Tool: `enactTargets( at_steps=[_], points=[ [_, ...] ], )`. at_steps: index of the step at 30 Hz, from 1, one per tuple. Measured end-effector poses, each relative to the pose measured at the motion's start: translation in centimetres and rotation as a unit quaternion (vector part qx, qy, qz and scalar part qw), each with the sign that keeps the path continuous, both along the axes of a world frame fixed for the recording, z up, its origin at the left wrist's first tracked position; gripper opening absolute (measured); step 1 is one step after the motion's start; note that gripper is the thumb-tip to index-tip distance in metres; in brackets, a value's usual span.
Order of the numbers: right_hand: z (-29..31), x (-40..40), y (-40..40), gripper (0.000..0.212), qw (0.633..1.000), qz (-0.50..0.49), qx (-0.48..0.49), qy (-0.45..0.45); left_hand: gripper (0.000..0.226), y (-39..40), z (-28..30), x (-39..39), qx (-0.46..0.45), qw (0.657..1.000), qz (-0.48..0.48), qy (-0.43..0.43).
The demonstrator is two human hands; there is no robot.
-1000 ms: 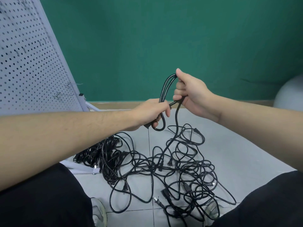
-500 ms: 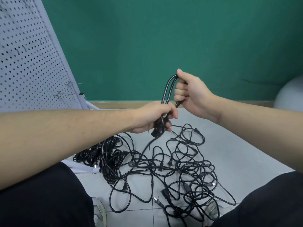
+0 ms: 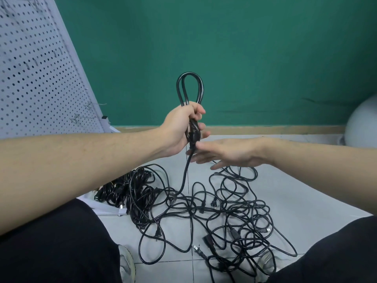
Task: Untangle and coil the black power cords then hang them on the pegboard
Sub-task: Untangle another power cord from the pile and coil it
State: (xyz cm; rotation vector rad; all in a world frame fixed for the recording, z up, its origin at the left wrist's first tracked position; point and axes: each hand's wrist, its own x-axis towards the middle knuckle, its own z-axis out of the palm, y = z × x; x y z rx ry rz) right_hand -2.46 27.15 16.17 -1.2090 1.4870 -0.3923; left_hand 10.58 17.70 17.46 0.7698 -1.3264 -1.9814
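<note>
My left hand (image 3: 181,129) grips a small upright coil of black power cord (image 3: 190,88), whose two loops stand above my fist. From the fist the cord hangs down into a tangled heap of black cords (image 3: 230,211) spread on the floor between my knees. My right hand (image 3: 226,154) is flat with straight fingers just right of the left fist. Its fingertips lie near the hanging cord and hold nothing. A denser bundle of black cords (image 3: 132,190) lies left of the heap. The white pegboard (image 3: 36,74) leans at the upper left, with bare wire hooks (image 3: 89,111) near its lower edge.
A green wall with a wooden baseboard (image 3: 265,130) closes the far side of the tiled floor. A grey rounded object (image 3: 363,125) sits at the far right. My legs in black trousers fill both lower corners, with white shoes (image 3: 127,264) showing under the cords.
My right hand let go of the loops' top, dropped and opened flat. My left hand rose and now holds the coil alone, upright.
</note>
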Motion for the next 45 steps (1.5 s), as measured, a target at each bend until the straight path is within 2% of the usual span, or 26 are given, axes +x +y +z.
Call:
enactTargets(
  at_steps=[3, 8, 12, 15, 17, 21, 23, 28, 33, 35, 37, 40, 42, 43, 45],
  points=[
    [0.0, 0.2, 0.0, 0.043, 1.000, 0.002, -0.011, 0.000, 0.030, -0.3, 0.3, 0.1, 0.004, 1.000, 0.001, 0.003],
    [-0.3, 1.2, -0.4, 0.022, 0.998, 0.001, -0.043, -0.044, 0.030, -0.4, 1.3, 0.1, 0.043, 0.998, 0.006, 0.043],
    [-0.4, 2.6, -0.4, 0.035, 0.997, 0.009, -0.071, -0.040, 0.029, -0.8, 1.9, 0.4, 0.049, 0.999, 0.000, 0.010],
    [0.0, 1.8, -0.3, 0.045, 0.995, 0.001, -0.089, 0.041, 0.028, -1.7, 2.4, 1.0, 0.050, 0.999, 0.001, 0.005],
    [0.0, 0.6, -0.1, 0.043, 0.992, -0.006, -0.099, 0.076, 0.029, -2.5, 2.3, 1.4, 0.029, 0.999, 0.014, 0.002],
    [0.4, -1.3, 0.4, 0.022, 0.992, -0.012, -0.113, 0.062, 0.034, -3.3, 1.0, 1.8, -0.053, 0.992, 0.054, -0.098],
    [0.6, -1.7, 0.3, 0.020, 0.989, -0.013, -0.129, 0.071, 0.037, -3.2, 0.5, 1.8, -0.105, 0.981, 0.063, -0.154],
    [0.9, -1.4, 0.1, 0.017, 0.965, -0.030, -0.182, 0.188, 0.039, -2.8, 0.1, 1.5, -0.230, 0.939, 0.031, -0.254],
    [1.3, -2.0, -0.4, 0.060, 0.914, -0.109, -0.192, 0.340, 0.028, -2.6, -0.7, 1.8, -0.239, 0.926, -0.042, -0.291],
    [1.6, -2.2, -0.5, 0.060, 0.933, -0.155, -0.180, 0.270, 0.023, -2.3, -0.8, 1.9, -0.243, 0.920, -0.067, -0.300],
    [2.0, -2.2, -0.6, 0.054, 0.956, -0.192, -0.182, 0.124, 0.020, -1.6, -0.8, 1.7, -0.251, 0.909, -0.090, -0.319],
    [2.1, -2.7, -1.0, 0.036, 0.958, -0.204, -0.184, -0.080, 0.052, -0.9, -0.8, 1.0, -0.247, 0.905, -0.114, -0.328],
    [2.4, -3.2, -1.1, 0.025, 0.946, -0.206, -0.179, -0.175, 0.063, -0.7, -0.8, 1.1, -0.240, 0.906, -0.131, -0.322],
    [2.5, -3.4, -1.1, 0.023, 0.941, -0.207, -0.189, -0.188, 0.057, -0.7, -0.9, 1.2, -0.244, 0.905, -0.146, -0.315],
    [2.6, -3.7, -1.1, 0.022, 0.938, -0.212, -0.214, -0.169, 0.027, -0.5, -1.1, 1.4, -0.265, 0.905, -0.172, -0.285]
  ],
)
